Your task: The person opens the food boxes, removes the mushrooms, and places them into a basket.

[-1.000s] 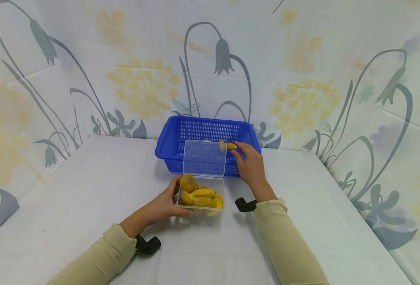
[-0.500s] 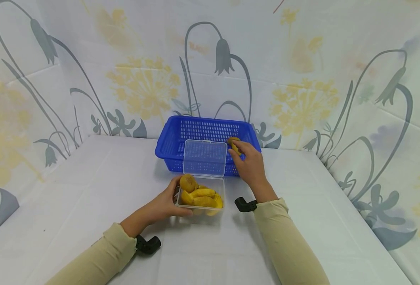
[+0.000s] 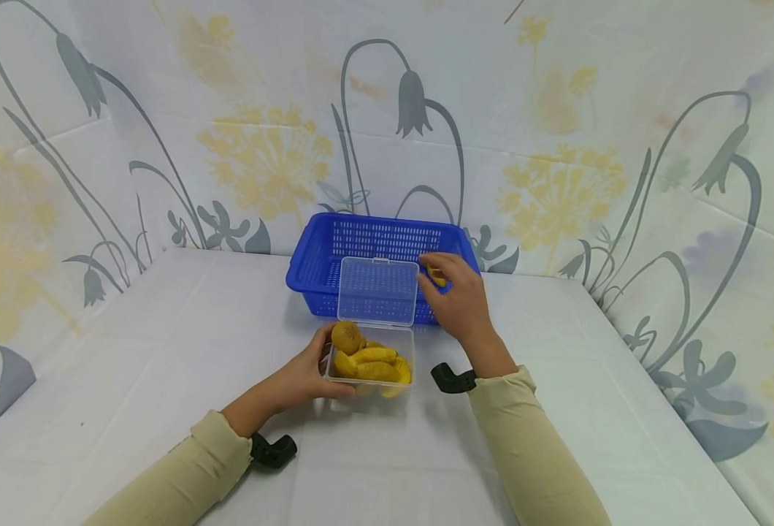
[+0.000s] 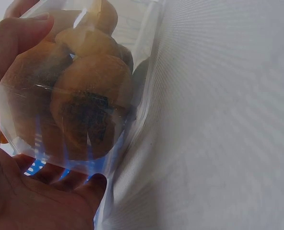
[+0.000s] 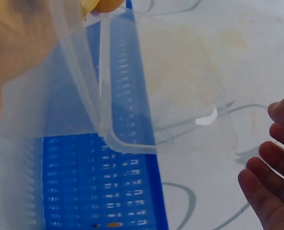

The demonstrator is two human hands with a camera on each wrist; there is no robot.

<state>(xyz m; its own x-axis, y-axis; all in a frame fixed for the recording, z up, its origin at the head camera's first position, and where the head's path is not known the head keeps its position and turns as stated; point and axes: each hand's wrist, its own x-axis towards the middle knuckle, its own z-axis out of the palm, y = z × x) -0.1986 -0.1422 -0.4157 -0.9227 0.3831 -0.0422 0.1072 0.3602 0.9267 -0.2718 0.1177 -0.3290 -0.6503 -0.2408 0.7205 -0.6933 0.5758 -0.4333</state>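
My left hand [image 3: 298,378] grips a clear plastic box [image 3: 401,337] from its left side, thumb at the front and fingers behind. Inside lie several small yellow bananas [image 3: 374,356] and a round brown fruit [image 3: 347,337] like a kiwi. The box's hinged lid [image 3: 378,292] stands raised against a blue basket [image 3: 299,276]. Over the basket's right part hovers my right hand [image 3: 462,303], fingers loosely bent; in the right wrist view nothing shows between its fingers [image 5: 257,184]. Beneath the fingertips a yellow banana [image 3: 437,277] shows, and a second brown fruit is mostly hidden.
A white cloth [image 3: 374,467] covers the table. Flower-printed cloth [image 3: 538,146] rises behind and at both sides. Each wrist wears a black mount [image 3: 453,379]. The lid and the basket's front wall block part of the basket's inside.
A second ago my right hand pinched a banana beside the lid. The banana then shifted right into the basket near the brown fruit. Now the fingers lie over that fruit. The left hand stays still.
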